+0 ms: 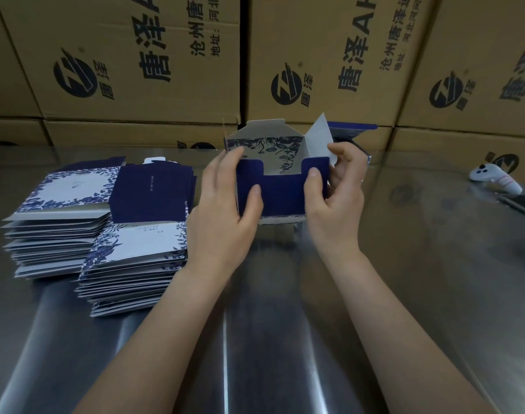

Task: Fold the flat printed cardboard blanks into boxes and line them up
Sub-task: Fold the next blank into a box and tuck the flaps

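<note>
A half-folded navy and white floral box [282,192] stands on the steel table [285,324] at mid-frame, its top flaps open. My left hand [225,210] grips its left side, thumb on the navy front panel. My right hand [333,198] pinches its right corner, thumb on the front and fingers behind a raised white flap. Two stacks of flat printed blanks lie to the left, one [58,222] farther left and one [138,246] nearer my left arm. Another folded box [352,132] shows partly behind the held one.
Large brown shipping cartons [153,70] form a wall along the table's far edge. A white handheld controller [494,179] lies at the right, with a dark flat object [521,204] beside it.
</note>
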Demonstrator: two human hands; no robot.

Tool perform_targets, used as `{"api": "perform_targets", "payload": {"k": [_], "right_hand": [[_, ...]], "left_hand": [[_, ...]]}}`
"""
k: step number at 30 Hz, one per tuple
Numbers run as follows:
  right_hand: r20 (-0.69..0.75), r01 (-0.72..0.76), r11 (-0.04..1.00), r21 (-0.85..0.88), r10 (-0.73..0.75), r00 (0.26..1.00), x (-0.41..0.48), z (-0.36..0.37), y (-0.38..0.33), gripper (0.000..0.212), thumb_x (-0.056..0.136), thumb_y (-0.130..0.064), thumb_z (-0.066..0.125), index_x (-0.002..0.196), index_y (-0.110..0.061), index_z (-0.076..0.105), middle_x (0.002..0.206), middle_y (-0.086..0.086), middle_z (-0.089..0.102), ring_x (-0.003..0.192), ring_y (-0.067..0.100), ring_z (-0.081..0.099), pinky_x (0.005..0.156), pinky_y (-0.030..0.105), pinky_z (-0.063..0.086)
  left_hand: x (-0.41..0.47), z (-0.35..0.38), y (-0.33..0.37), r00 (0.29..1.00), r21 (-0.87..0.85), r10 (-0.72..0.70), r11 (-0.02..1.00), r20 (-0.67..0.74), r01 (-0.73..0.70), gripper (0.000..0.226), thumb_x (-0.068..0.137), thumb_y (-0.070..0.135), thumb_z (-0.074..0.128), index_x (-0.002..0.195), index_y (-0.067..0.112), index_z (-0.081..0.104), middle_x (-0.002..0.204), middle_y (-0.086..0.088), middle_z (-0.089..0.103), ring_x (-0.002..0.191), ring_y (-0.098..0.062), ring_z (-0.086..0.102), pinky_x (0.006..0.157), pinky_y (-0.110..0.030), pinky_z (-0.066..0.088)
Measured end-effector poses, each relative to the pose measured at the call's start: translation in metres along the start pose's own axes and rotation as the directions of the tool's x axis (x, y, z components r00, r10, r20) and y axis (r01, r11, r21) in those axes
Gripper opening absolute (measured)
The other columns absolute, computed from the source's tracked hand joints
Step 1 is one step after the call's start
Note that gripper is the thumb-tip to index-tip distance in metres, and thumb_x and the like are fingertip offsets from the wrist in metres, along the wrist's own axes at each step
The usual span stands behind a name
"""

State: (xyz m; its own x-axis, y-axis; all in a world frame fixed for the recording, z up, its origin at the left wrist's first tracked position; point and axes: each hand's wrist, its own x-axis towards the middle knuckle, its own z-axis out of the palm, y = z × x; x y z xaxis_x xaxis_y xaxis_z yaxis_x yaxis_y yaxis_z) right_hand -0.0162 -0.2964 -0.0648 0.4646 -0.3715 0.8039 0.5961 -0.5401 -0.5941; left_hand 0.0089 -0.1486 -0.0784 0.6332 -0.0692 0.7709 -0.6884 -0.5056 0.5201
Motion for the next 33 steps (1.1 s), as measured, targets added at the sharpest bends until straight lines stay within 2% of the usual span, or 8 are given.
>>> {"api": "perform_targets", "payload": {"k": [4, 8, 13, 19, 22, 27, 30, 33], "right_hand": [[-0.003, -0.014, 1.0, -0.01, 0.014, 1.0, 0.0, 0.001, -0.001, 0.035, 0.093, -0.014, 0.051, 0.113, -0.039, 0.036, 0.097, -0.038, 0.053, 0.083, 0.016, 0.061, 0.064, 0.043, 0.057], [-0.013, -0.011, 1.0, -0.015, 0.011, 1.0, -0.001, 0.002, 0.001, 0.039, 0.092, -0.012, 0.054, 0.116, -0.037, 0.036, 0.101, -0.033, 0.052, 0.087, 0.016, 0.062, 0.069, 0.046, 0.057], [-0.026, 0.02, 0.999, -0.044, -0.021, 0.999, -0.002, 0.003, 0.003, 0.042, 0.089, -0.007, 0.06, 0.122, -0.023, 0.038, 0.103, -0.029, 0.046, 0.088, 0.025, 0.062, 0.073, 0.05, 0.054], [-0.05, 0.025, 0.991, -0.132, -0.032, 0.998, 0.0, 0.003, 0.005, 0.05, 0.084, -0.005, 0.069, 0.125, -0.008, 0.041, 0.114, -0.016, 0.044, 0.096, 0.012, 0.053, 0.083, 0.033, 0.051], [-0.063, 0.034, 0.986, -0.164, -0.045, 0.997, 0.0, 0.002, 0.005, 0.053, 0.081, -0.001, 0.071, 0.125, -0.004, 0.043, 0.12, -0.009, 0.045, 0.101, 0.0, 0.045, 0.086, 0.021, 0.043], [-0.034, 0.052, 0.976, -0.21, -0.061, 0.998, 0.001, 0.001, 0.002, 0.055, 0.08, 0.012, 0.059, 0.131, -0.002, 0.046, 0.13, 0.004, 0.051, 0.12, 0.022, 0.05, 0.1, 0.039, 0.047], [0.012, 0.119, 0.944, -0.309, -0.121, 0.993, 0.002, 0.0, 0.002, 0.057, 0.079, 0.016, 0.054, 0.132, -0.004, 0.05, 0.137, 0.013, 0.05, 0.127, 0.018, 0.044, 0.1, 0.008, 0.035], [0.075, 0.146, 0.924, -0.354, -0.128, 0.989, 0.002, 0.0, -0.001, 0.059, 0.075, 0.016, 0.05, 0.128, -0.01, 0.055, 0.143, 0.014, 0.042, 0.127, 0.018, 0.042, 0.089, 0.016, 0.044]], "left_hand": [[0.0, -0.001, -0.001, 0.995, -0.095, -0.087, 0.992, -0.045, 0.082, 0.05, 0.095, 0.031, 0.056, 0.138, 0.033, 0.029, 0.139, 0.003, 0.047, 0.117, -0.017, 0.055, 0.079, -0.037, 0.055], [-0.001, 0.001, -0.003, 0.991, -0.095, -0.103, 0.991, -0.082, 0.095, 0.053, 0.092, 0.03, 0.061, 0.133, 0.035, 0.028, 0.137, 0.003, 0.048, 0.115, -0.015, 0.055, 0.075, -0.033, 0.052], [-0.003, 0.005, -0.007, 0.988, -0.089, -0.107, 0.991, -0.109, 0.098, 0.057, 0.09, 0.024, 0.065, 0.13, 0.037, 0.027, 0.137, 0.004, 0.048, 0.102, 0.003, 0.046, 0.069, -0.014, 0.041], [-0.006, 0.01, -0.008, 0.99, -0.038, -0.063, 0.998, -0.127, 0.059, 0.062, 0.088, 0.015, 0.067, 0.132, 0.034, 0.028, 0.137, 0.002, 0.048, 0.101, -0.001, 0.047, 0.064, -0.012, 0.036], [-0.007, 0.01, -0.009, 0.992, 0.01, -0.014, 1.0, -0.124, 0.015, 0.064, 0.089, 0.012, 0.066, 0.135, 0.033, 0.027, 0.138, 0.001, 0.049, 0.105, -0.01, 0.051, 0.064, -0.024, 0.041], [-0.009, 0.009, -0.009, 0.991, 0.046, 0.067, 0.997, -0.112, -0.062, 0.071, 0.089, 0.008, 0.065, 0.144, 0.029, 0.026, 0.146, 0.008, 0.043, 0.113, -0.012, 0.053, 0.07, -0.027, 0.047], [-0.009, 0.009, -0.009, 0.993, 0.041, 0.063, 0.997, -0.103, -0.059, 0.082, 0.089, 0.008, 0.064, 0.15, 0.034, 0.015, 0.15, 0.013, 0.041, 0.116, -0.01, 0.053, 0.076, -0.027, 0.049], [-0.008, 0.01, -0.01, 0.995, 0.026, 0.029, 0.999, -0.099, -0.026, 0.081, 0.09, 0.009, 0.062, 0.151, 0.033, 0.015, 0.15, 0.016, 0.043, 0.118, -0.008, 0.055, 0.082, -0.024, 0.047]]}}
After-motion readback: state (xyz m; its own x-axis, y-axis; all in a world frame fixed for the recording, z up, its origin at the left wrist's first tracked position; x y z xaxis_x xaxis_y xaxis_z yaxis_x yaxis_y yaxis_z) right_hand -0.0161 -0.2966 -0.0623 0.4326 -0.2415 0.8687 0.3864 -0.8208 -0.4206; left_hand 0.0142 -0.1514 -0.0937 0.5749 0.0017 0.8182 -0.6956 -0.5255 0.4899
